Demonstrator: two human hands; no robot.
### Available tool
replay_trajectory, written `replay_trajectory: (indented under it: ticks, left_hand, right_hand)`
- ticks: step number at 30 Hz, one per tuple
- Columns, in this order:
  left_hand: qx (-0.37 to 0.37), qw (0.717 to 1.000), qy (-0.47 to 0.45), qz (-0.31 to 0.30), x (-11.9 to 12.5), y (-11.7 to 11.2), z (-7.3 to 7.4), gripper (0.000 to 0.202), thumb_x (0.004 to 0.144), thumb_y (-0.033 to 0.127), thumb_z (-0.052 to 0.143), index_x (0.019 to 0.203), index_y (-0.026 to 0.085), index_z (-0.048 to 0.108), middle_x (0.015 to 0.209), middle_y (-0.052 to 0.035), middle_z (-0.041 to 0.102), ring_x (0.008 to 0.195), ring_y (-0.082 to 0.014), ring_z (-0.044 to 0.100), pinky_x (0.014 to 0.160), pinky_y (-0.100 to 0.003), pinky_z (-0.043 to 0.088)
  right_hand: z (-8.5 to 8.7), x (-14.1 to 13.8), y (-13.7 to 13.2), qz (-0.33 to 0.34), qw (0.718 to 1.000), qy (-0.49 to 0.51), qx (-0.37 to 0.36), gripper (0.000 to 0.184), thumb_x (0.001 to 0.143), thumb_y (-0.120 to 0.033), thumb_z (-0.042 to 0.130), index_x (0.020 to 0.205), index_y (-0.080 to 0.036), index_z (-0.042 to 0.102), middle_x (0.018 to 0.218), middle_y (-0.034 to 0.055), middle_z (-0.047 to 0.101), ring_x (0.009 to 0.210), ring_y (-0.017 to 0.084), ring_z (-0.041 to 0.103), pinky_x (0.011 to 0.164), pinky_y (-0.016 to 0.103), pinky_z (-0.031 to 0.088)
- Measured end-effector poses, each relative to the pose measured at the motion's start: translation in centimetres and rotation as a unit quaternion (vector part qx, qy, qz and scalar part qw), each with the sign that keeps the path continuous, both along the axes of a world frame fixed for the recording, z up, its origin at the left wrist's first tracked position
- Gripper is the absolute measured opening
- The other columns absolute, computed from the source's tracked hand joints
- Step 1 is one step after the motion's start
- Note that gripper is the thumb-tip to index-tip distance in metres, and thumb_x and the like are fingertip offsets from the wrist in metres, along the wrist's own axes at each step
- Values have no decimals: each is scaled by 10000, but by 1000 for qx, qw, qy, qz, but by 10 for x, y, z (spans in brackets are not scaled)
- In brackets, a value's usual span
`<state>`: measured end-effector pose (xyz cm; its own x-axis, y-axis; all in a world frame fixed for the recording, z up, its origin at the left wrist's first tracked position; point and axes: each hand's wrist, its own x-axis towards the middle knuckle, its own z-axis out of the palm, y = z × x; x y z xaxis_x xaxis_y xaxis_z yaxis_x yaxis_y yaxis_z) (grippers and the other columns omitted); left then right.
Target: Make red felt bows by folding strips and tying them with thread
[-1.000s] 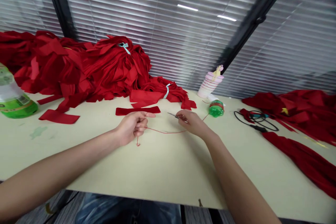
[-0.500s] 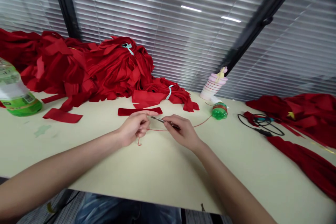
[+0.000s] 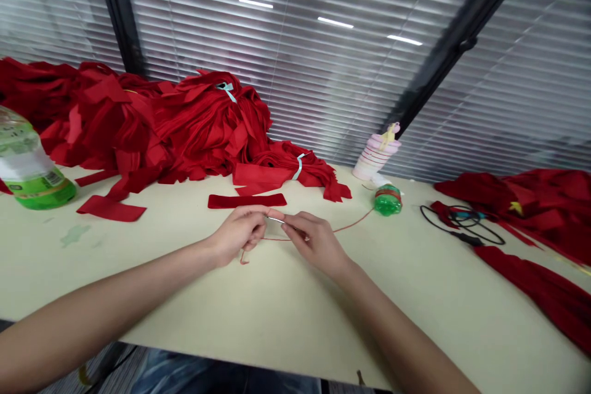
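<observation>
Fingertips of the right hand (image 3: pixel 316 243) are clamped together on a slim metal needle (image 3: pixel 277 220), with thumb and forefinger closed on its right end. Fingers of the left hand (image 3: pixel 239 235) are curled together against its other end, though whether they are clamped on the needle or only on the thread cannot be told from this view. The needle is held in the air above a cream tabletop (image 3: pixel 184 308), between the two hands.

Red thread (image 3: pixel 353 224) is led from the needle's right side to a green plastic bottle piece (image 3: pixel 388 200) wound with red, and a small loop of the same thread (image 3: pixel 242 258) is left hanging just below and to the left of the needle. Close pinches near the needle are judged safest here: a short grip limits wobble, while light, even tension should keep the thread from snagging or kinking at the loop.

Just behind the needle, a dark red felt strip (image 3: pixel 247 201) is laid flat. Farther back, a heap of red cloth (image 3: pixel 207 129) is piled, bound with pale blue ties (image 3: pixel 299 166). Well to the needle's right are a black cable (image 3: pixel 462 228) and a red cloth with a yellow star (image 3: pixel 514 208). Well to its left, a large plastic bottle (image 3: pixel 28 163) is lying.
</observation>
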<state>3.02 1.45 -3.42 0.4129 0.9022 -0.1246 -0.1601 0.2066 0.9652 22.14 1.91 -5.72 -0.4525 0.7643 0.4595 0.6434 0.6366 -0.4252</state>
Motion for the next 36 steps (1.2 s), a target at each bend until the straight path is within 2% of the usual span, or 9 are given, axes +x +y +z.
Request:
replay_trajectory:
  ticks: [3,5,9,15,22,26,31,33,36]
  left_hand:
    - [5,1000,14,16,2,-3,0,171,683,119,415,619,145,571,418,60,301,382,-55,198,370,-204,121]
    - [-6,1000,4,30,2,-3,0,150,669,118,415,565,146,519,417,60,290,389,-51,191,374,-196,113]
    - [-73,996,-34,30,0,0,-1,100,659,165,410,585,155,476,459,77,193,412,-57,131,383,-194,92]
    - [-162,983,-89,3,-4,9,-1,225,764,300,386,609,159,468,497,80,140,415,-62,112,383,-199,80]
    - [-180,975,-105,71,1,11,-2,205,837,304,447,670,186,428,487,98,102,401,-59,74,378,-209,46]
    - [-169,974,-90,119,4,9,-7,261,820,325,524,652,196,372,463,109,131,390,-51,90,374,-209,40]
    - [-164,980,-65,94,7,6,-10,220,799,342,570,690,181,465,441,114,179,380,-45,105,370,-206,38]
    - [-147,983,-61,89,7,5,-9,249,792,365,578,668,177,472,437,113,181,381,-43,113,364,-199,51]
    - [-127,986,-48,100,7,6,-7,338,779,342,581,572,186,365,434,107,190,379,-40,125,350,-192,69]
  right_hand:
    - [-1,-2,-1,-15,1000,24,9,282,905,-259,443,1086,-187,647,755,44,559,600,120,520,558,230,429]
    - [-2,-3,-2,-37,998,45,18,287,897,-257,455,1093,-177,647,762,48,556,604,122,529,544,228,434]
    - [-2,-5,-2,-82,994,62,36,295,885,-253,472,1113,-158,634,785,53,563,570,115,519,546,238,441]
    - [-5,-6,-5,-87,994,65,28,253,868,-238,503,1073,-186,643,771,37,577,567,114,522,559,236,440]
    - [-9,-9,-5,-90,992,83,40,223,875,-237,485,1037,-175,625,807,50,586,606,127,540,542,231,426]
    - [-10,-12,-8,-83,993,88,8,194,878,-243,469,1020,-184,586,789,35,587,592,129,538,545,232,423]
    - [-10,-12,-8,-88,989,115,-23,172,863,-261,481,979,-183,582,732,16,572,579,121,509,542,228,404]
    - [-10,-13,-7,-79,982,155,-79,203,854,-283,494,1003,-181,587,692,3,548,522,102,464,489,217,381]
    - [-10,-18,-8,-49,952,242,-182,268,815,-335,547,1021,-170,596,632,-20,487,462,74,382,407,195,327]
